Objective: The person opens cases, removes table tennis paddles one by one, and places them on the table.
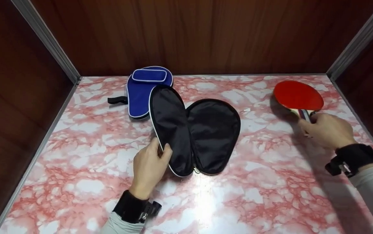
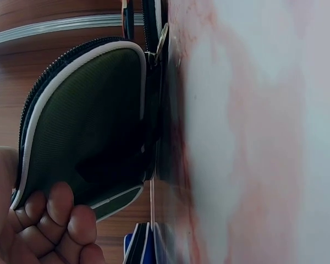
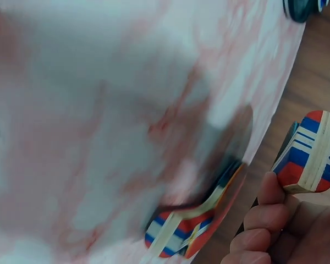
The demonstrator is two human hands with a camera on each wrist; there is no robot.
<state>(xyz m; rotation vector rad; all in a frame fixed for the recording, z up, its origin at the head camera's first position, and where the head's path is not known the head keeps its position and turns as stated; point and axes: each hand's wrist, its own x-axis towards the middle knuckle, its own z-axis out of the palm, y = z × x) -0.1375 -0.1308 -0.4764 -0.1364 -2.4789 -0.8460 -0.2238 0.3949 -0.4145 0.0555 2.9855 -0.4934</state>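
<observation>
- Pinching the white-piped rim of a raised flap (image 1: 170, 130), the left grip (image 1: 150, 165) had its thumb over the black lining and its fingers behind.
- That flap belonged to an open case (image 1: 214, 136), which sat mid-surface, a little nearer the left edge than the right; its other half lay spread on the right side, lining up.
- A small metal zip pull (image 1: 196, 170) hung at the near end of the case, where the two halves met.
- Curled round a striped handle, the right grip (image 1: 329, 130) held a red paddle (image 1: 298, 96) near the back right corner, blade toward the back edge.
- Just beyond that grip, the right wrist view showed a second paddle (image 3: 201, 214) with a similar striped handle, close to the surface (image 1: 270, 191); whether it touched could not be told.
- Left of the open case, near the back edge, lay a blue case (image 1: 137, 94), partly covered from view by the flap, its black strap (image 1: 117, 100) pointing toward the left edge.
- Dark wood-grained panels (image 1: 189, 39) stood along the back, left and right edges.
</observation>
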